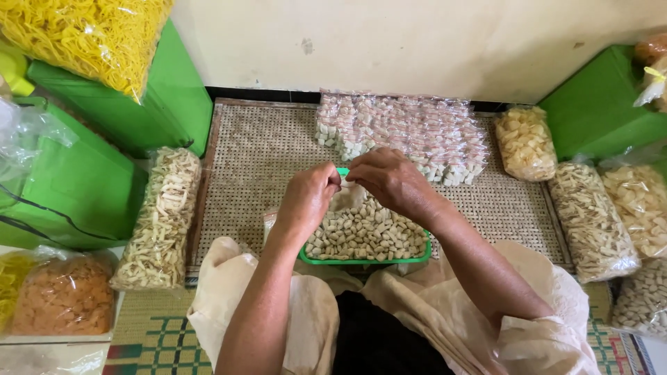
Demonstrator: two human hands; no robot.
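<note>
Left hand (310,196): fingers drawn together, pinching the left side of a small clear plastic bag (347,194) at its top
Right hand (390,179): fingers also closed, pinched on the right side of the same bag top — the two hands nearly touch over it
Bag: held upright between both hands, its mouth uppermost at the fingertips, its body hanging down toward the tray; what it holds is hard to make out
Key relation: the bag's long axis runs down from the grips, so the mouth lies directly between the two sets of fingertips; neither hand is clearly nearer, both meet at the mouth
Green tray (417,258): shallow plastic basket right under the hands, at the near edge of the woven mat, filled with small pale pillow-shaped snack pieces (365,232)
Woven mat (257,160): rectangular rattan surface carrying the tray and the packed goods
Packed sachets (403,132): rows of small filled bags laid flat along the far edge of the mat, right of centre
Left edge of mat: a long bag of pale stick crackers (161,219)
Right edge: a bag of yellowish chips (526,142) at the far corner, then a long bag of stick crackers (590,222) running toward the near corner
Beyond the mat: green boxes (597,104) on both sides — a bag of yellow noodles (90,35) rests on the left ones
</note>
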